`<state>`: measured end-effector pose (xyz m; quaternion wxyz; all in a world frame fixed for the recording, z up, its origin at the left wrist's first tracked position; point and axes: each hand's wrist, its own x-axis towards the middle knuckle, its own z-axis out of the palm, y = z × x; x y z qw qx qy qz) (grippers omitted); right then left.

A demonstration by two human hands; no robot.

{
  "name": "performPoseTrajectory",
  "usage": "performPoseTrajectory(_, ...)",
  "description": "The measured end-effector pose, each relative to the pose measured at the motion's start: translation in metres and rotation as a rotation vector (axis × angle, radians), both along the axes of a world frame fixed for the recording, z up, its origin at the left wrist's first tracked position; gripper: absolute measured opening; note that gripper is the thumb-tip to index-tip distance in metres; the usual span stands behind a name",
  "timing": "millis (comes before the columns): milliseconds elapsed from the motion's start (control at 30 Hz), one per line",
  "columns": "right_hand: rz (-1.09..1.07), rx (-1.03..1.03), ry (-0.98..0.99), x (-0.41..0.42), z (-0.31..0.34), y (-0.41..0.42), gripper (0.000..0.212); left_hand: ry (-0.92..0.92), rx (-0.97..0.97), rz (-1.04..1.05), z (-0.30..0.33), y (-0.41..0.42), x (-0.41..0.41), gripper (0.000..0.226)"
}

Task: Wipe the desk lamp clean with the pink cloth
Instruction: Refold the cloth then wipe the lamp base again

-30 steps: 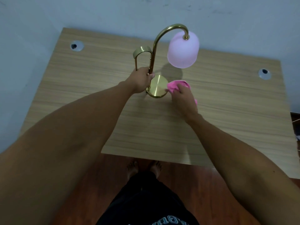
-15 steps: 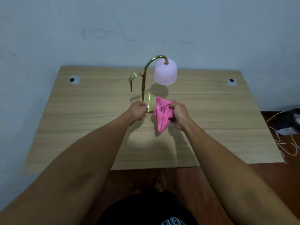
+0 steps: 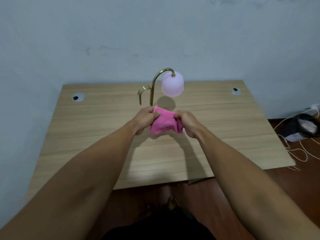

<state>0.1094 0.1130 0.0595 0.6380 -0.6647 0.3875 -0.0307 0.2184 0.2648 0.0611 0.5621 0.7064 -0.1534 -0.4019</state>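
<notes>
The desk lamp point(image 3: 153, 87) stands at the back middle of the wooden desk point(image 3: 225, 129). It has a curved brass stem and a pale pink shade point(image 3: 172, 84) hanging to the right. Its base is hidden behind my hands. The pink cloth point(image 3: 164, 122) is stretched between my two hands above the desk, just in front of the lamp. My left hand point(image 3: 145, 120) pinches the cloth's left edge. My right hand point(image 3: 187, 123) grips its right edge.
Two round cable grommets sit at the back corners of the desk, the left grommet point(image 3: 78, 97) and the right grommet point(image 3: 236, 91). A dark bag point(image 3: 300, 127) and loose cords point(image 3: 297, 153) lie on the floor to the right. A pale wall rises behind the desk.
My left hand has let go of the lamp stem and taken hold of the cloth. The cloth has been lifted from the base and spread between both hands. My head has moved back.
</notes>
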Motion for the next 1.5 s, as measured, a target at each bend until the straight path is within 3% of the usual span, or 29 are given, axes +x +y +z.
performPoseTrajectory(133,0.131,-0.082,-0.006,0.005,0.019,-0.006,0.025,-0.078,-0.003,0.007,0.013,0.000,0.003,0.013)
performPoseTrajectory(233,0.291,0.094,0.036,0.005,0.028,-0.010,0.010,-0.066,0.022,0.014,0.024,0.001,0.009,0.020)
performPoseTrajectory(300,0.431,0.218,0.099,0.002,0.024,-0.014,0.028,-0.079,0.050,0.020,0.025,0.003,0.013,0.025)
performPoseTrajectory(367,0.509,0.245,0.141,-0.002,0.020,-0.013,0.023,-0.146,0.081,0.043,0.021,0.006,0.015,0.026)
performPoseTrajectory(500,0.511,0.245,0.204,-0.011,0.013,-0.016,0.007,-0.283,0.148,0.067,0.009,0.011,0.014,0.027)
performPoseTrajectory(633,0.496,0.054,0.186,-0.017,0.007,-0.024,0.005,-0.373,0.219,0.095,-0.003,0.010,0.012,0.023)
performPoseTrajectory(700,0.455,0.016,0.096,-0.016,0.006,-0.027,0.016,-0.362,0.249,0.079,-0.006,0.006,0.009,0.023)
performPoseTrajectory(767,0.421,0.046,0.045,-0.014,0.008,-0.029,0.009,-0.313,0.256,0.087,-0.009,0.001,0.005,0.028)
performPoseTrajectory(900,0.459,0.055,0.015,-0.012,0.017,-0.038,0.036,-0.214,0.279,0.161,-0.021,-0.007,0.006,0.024)
performPoseTrajectory(967,0.474,0.075,0.018,-0.014,0.020,-0.041,0.041,-0.174,0.301,0.184,-0.026,-0.010,0.006,0.017)
performPoseTrajectory(1033,0.451,0.115,0.011,-0.016,0.022,-0.044,0.036,-0.116,0.359,0.199,-0.026,-0.012,0.001,0.030)
performPoseTrajectory(1100,0.368,0.168,0.005,-0.019,0.020,-0.045,0.025,0.078,0.466,0.207,-0.023,-0.012,-0.011,0.040)
performPoseTrajectory(1200,0.229,0.261,-0.046,-0.022,0.018,-0.045,0.024,0.438,0.537,0.119,-0.021,-0.013,-0.027,0.063)
performPoseTrajectory(1267,0.142,0.345,-0.106,-0.023,0.019,-0.043,0.020,0.558,0.456,0.063,-0.020,-0.016,-0.036,0.082)
performPoseTrajectory(1333,0.063,0.427,-0.146,-0.023,0.019,-0.042,0.017,0.665,0.273,0.076,-0.017,-0.021,-0.040,0.086)
performPoseTrajectory(1433,-0.005,0.489,-0.188,-0.024,0.016,-0.043,0.016,0.738,-0.009,0.157,-0.014,-0.028,-0.035,0.078)
performPoseTrajectory(1500,-0.057,0.471,-0.224,-0.025,0.013,-0.043,0.016,0.695,-0.079,0.191,-0.013,-0.029,-0.029,0.059)
